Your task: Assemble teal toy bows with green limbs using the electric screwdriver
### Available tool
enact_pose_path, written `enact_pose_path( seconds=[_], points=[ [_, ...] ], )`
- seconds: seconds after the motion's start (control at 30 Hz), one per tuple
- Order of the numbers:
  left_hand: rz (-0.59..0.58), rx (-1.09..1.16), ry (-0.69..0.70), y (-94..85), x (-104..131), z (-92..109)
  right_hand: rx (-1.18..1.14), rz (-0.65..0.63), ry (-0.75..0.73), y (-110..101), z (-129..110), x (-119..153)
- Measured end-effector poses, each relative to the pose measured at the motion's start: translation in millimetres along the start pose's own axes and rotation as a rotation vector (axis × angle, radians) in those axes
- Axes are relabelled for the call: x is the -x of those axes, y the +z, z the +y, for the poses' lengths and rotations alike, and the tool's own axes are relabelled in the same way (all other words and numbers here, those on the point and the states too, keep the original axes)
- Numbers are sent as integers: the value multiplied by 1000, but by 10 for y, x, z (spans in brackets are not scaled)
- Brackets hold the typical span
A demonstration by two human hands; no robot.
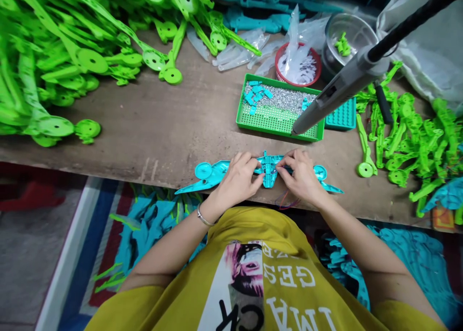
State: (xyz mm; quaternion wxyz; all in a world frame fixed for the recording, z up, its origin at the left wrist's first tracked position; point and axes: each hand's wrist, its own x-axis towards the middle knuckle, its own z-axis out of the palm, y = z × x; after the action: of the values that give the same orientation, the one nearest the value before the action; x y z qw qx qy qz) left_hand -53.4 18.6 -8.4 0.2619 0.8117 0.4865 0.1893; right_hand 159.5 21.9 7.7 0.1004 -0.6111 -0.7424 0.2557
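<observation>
A turquoise plastic shell [217,173], winged in shape with a round disc near each end, lies on the bench edge in front of me. My left hand [241,173] rests on its left half, the thumb and fingers closed at the ribbed centre. From the other side my right hand [298,173] pinches close to the centre, by thin wires. Whatever sits between those fingertips is too small to make out. Red and blue wires [287,201] hang over the bench edge below my right hand.
A grey electric screwdriver [329,92] hangs over a green tray [280,133] of screws and small turquoise pieces. Lime-green plastic parts are heaped at left [54,71] and right [401,133]. Behind stand a red basket [317,73] and a metal bowl [356,27].
</observation>
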Motion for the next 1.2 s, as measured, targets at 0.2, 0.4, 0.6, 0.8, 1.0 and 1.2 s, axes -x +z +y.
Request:
enact_pose_path(
  seconds=[0.2,0.4,0.6,0.8,1.0,1.2],
  points=[
    [14,-73,-85,76,-68,78,-31,7,0,7,-5,6],
    [-2,-70,-84,95,-90,118,-28,-2,16,15,-10,14],
    [22,-153,-66,146,-130,170,-70,8,10,31,-12,28],
    [8,-111,-37,130,-128,153,-80,2,26,26,-33,37],
    [62,75,-50,77,-98,67,-89,-1,38,42,-58,57],
    [130,98,57,-5,16,-5,-40,-24,92,52,-156,74]
  ],
)
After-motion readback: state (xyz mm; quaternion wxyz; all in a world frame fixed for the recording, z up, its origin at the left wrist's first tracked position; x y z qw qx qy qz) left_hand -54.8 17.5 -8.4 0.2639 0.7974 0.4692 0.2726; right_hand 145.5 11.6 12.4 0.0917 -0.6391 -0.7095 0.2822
